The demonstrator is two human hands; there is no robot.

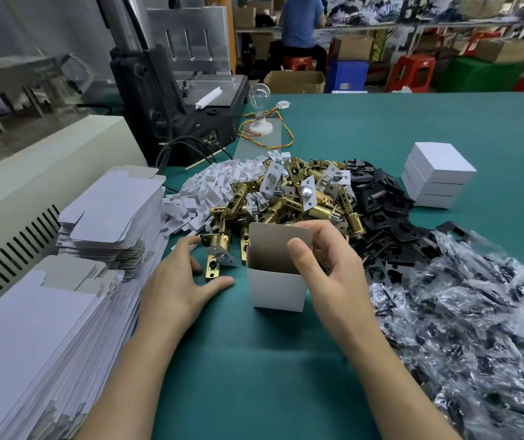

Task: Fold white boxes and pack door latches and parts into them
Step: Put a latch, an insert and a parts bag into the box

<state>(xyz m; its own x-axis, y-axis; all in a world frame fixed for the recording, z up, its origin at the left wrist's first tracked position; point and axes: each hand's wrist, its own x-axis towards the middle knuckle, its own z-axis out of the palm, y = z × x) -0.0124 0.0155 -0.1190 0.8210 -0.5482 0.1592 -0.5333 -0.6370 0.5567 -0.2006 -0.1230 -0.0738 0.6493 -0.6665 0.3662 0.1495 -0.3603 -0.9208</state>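
Two bare hands are working over the green-covered table (286, 376) at the centre of the frame. The right hand (327, 271) is holding an upright, open-topped white cardboard box (278, 290) standing on the table at centre. Its grip is clamping on the box's upper right edge, thumb over the opening and fingers curling behind the raised flap. The left hand (178, 284) is lying just left of the box with its grip apart, fingers spreading toward a brass door latch (213, 268) at the near edge of the heap of brass latches (286, 201). Flat white box blanks (63, 312) are lying stacked at lower left. Black metal plates (381, 214) and clear bags of dark parts (476, 312) are filling the right, and closed white boxes (435, 182) are sitting stacked at upper right.
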